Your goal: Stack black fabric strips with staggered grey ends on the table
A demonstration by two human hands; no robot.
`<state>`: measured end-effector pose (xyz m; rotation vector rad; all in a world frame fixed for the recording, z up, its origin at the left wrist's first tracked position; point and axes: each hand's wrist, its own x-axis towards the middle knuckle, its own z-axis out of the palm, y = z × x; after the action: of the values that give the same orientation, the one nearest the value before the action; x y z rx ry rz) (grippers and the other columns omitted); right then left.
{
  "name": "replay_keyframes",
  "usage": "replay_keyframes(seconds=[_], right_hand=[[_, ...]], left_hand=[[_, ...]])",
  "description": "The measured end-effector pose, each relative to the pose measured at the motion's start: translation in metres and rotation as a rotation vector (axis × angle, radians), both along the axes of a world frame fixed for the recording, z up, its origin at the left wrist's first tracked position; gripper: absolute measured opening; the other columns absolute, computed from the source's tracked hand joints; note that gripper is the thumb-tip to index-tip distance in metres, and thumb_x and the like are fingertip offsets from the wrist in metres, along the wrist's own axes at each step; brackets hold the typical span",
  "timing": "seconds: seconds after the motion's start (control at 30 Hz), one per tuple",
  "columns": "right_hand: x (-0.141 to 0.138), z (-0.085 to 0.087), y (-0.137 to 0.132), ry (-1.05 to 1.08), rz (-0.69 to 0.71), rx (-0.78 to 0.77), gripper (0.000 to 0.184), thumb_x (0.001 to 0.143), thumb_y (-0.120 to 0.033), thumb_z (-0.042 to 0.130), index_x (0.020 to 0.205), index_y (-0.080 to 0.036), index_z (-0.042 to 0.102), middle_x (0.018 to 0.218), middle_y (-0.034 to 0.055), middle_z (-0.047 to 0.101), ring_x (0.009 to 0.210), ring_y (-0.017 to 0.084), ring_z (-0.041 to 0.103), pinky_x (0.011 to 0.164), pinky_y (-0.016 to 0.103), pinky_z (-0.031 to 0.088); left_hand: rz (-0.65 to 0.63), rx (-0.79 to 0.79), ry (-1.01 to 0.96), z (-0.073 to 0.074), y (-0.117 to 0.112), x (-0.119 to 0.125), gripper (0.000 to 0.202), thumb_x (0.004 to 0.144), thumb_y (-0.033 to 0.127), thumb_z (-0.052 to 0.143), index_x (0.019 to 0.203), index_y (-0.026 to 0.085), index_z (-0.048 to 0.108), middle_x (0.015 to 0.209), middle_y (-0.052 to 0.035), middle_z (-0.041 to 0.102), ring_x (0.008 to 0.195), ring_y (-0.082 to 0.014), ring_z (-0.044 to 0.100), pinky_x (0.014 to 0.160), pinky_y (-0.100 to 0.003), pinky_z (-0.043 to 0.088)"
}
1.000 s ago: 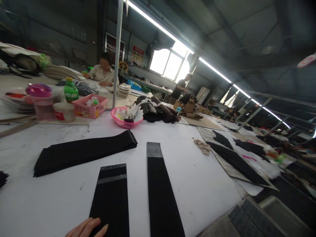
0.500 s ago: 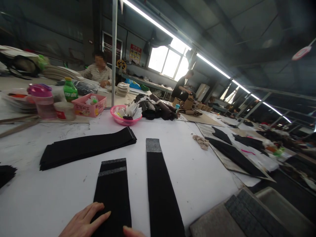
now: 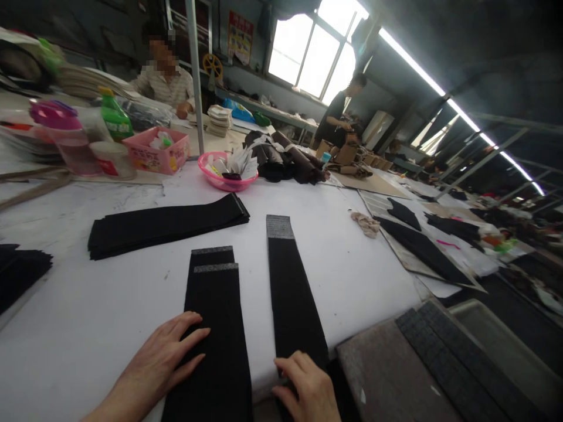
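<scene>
My left hand (image 3: 165,354) lies with spread fingers on the left edge of a pile of black fabric strips (image 3: 220,316). At the far end of this pile two grey speckled bands show, the upper piece set back nearer to me than the one beneath. Over the near end of a second black strip stack (image 3: 292,293) with a grey speckled end is my right hand (image 3: 308,387). Its fingers are bent and the thumb stands apart from them, close to the strip's left edge. The near ends of both piles run out of view.
Another black strip pile (image 3: 171,225) lies crosswise beyond, and dark pieces (image 3: 21,272) sit at far left. A pink basket (image 3: 229,183), pink box (image 3: 156,152) and green bottle (image 3: 115,117) stand behind. A grey-brown board (image 3: 387,369) is at lower right. Two people work farther back.
My right hand has moved right, from the left pile to the second stack. My left hand still rests on the left pile, whose top strip now sits differently. The view has tilted down.
</scene>
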<state>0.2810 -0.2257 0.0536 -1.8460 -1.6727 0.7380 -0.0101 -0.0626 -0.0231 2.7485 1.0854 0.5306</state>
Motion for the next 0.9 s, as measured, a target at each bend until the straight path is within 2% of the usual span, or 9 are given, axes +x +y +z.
replay_keyframes(seconds=[0.1, 0.17, 0.23, 0.33, 0.5, 0.6, 0.67, 0.8, 0.9], right_hand=[[0.020, -0.010, -0.008, -0.395, 0.044, 0.055, 0.080, 0.058, 0.001, 0.074, 0.129, -0.030, 0.054, 0.128, 0.0076, 0.056, 0.118, 0.032, 0.052, 0.098, 0.048, 0.045], [0.029, -0.019, -0.013, -0.513, 0.086, 0.099, 0.092, 0.057, 0.007, 0.069, 0.138, -0.029, 0.045, 0.139, 0.0096, 0.048, 0.127, 0.033, 0.044, 0.104, 0.052, 0.040], [0.037, -0.024, -0.015, -0.511, 0.097, 0.129, 0.083, 0.063, 0.010, 0.057, 0.137, -0.027, 0.046, 0.137, 0.0088, 0.050, 0.129, 0.028, 0.044, 0.105, 0.050, 0.040], [0.052, -0.017, -0.011, -0.301, 0.055, 0.086, 0.056, 0.073, 0.006, 0.049, 0.119, -0.024, 0.061, 0.126, 0.0063, 0.059, 0.122, 0.022, 0.052, 0.103, 0.042, 0.044], [0.076, 0.000, 0.006, 0.052, -0.083, -0.027, 0.015, 0.090, -0.021, 0.055, 0.095, -0.021, 0.069, 0.095, 0.0024, 0.068, 0.089, 0.018, 0.064, 0.082, 0.028, 0.050], [0.086, 0.003, 0.012, 0.129, -0.131, -0.107, 0.027, 0.094, -0.033, 0.048, 0.077, -0.018, 0.063, 0.069, -0.0025, 0.059, 0.064, 0.012, 0.054, 0.061, 0.022, 0.044], [0.091, 0.005, 0.014, 0.153, -0.134, -0.137, 0.032, 0.095, -0.035, 0.047, 0.071, -0.018, 0.059, 0.063, -0.0043, 0.052, 0.059, 0.011, 0.047, 0.056, 0.021, 0.039], [0.092, 0.015, 0.020, 0.191, -0.143, -0.093, 0.028, 0.095, -0.035, 0.047, 0.079, -0.017, 0.060, 0.070, -0.0025, 0.056, 0.065, 0.012, 0.050, 0.062, 0.021, 0.042], [0.087, 0.032, 0.024, 0.167, -0.196, 0.004, 0.026, 0.096, -0.036, 0.045, 0.088, -0.018, 0.063, 0.078, 0.0004, 0.061, 0.072, 0.014, 0.056, 0.066, 0.022, 0.046]], left_hand=[[0.007, -0.031, 0.002, 0.003, -0.001, 0.002, 0.035, 0.082, 0.051, 0.058, 0.111, 0.033, 0.064, 0.124, -0.0033, 0.057, 0.115, -0.0239, 0.055, 0.097, -0.036, 0.046], [0.004, -0.044, -0.010, 0.003, -0.001, 0.002, 0.035, 0.082, 0.052, 0.058, 0.111, 0.033, 0.065, 0.123, -0.0031, 0.057, 0.115, -0.0242, 0.055, 0.097, -0.036, 0.045], [0.004, -0.051, -0.018, 0.004, -0.001, 0.002, 0.036, 0.083, 0.052, 0.057, 0.111, 0.032, 0.065, 0.124, -0.0032, 0.057, 0.115, -0.0242, 0.054, 0.098, -0.036, 0.045], [0.003, -0.062, -0.009, 0.004, -0.001, 0.002, 0.038, 0.083, 0.053, 0.056, 0.112, 0.030, 0.065, 0.125, -0.0040, 0.056, 0.115, -0.0241, 0.053, 0.099, -0.037, 0.044], [-0.019, -0.097, -0.004, 0.006, 0.001, 0.001, 0.038, 0.083, 0.052, 0.056, 0.111, 0.029, 0.065, 0.122, -0.0058, 0.057, 0.112, -0.0267, 0.056, 0.095, -0.041, 0.047], [-0.028, -0.112, 0.005, 0.008, 0.001, 0.001, 0.038, 0.083, 0.052, 0.055, 0.113, 0.029, 0.064, 0.123, -0.0064, 0.057, 0.111, -0.0273, 0.057, 0.094, -0.041, 0.049], [-0.020, -0.097, 0.018, 0.007, 0.001, 0.002, 0.038, 0.085, 0.051, 0.054, 0.114, 0.029, 0.064, 0.123, -0.0068, 0.058, 0.111, -0.0273, 0.058, 0.094, -0.042, 0.050], [-0.038, -0.021, 0.004, 0.008, 0.005, 0.004, 0.039, 0.082, 0.055, 0.055, 0.106, 0.028, 0.069, 0.115, -0.0081, 0.062, 0.105, -0.0292, 0.061, 0.088, -0.045, 0.053], [-0.034, -0.041, -0.082, 0.019, 0.007, 0.013, 0.038, 0.079, 0.057, 0.057, 0.100, 0.028, 0.071, 0.113, -0.0069, 0.064, 0.103, -0.0286, 0.063, 0.087, -0.042, 0.055]])
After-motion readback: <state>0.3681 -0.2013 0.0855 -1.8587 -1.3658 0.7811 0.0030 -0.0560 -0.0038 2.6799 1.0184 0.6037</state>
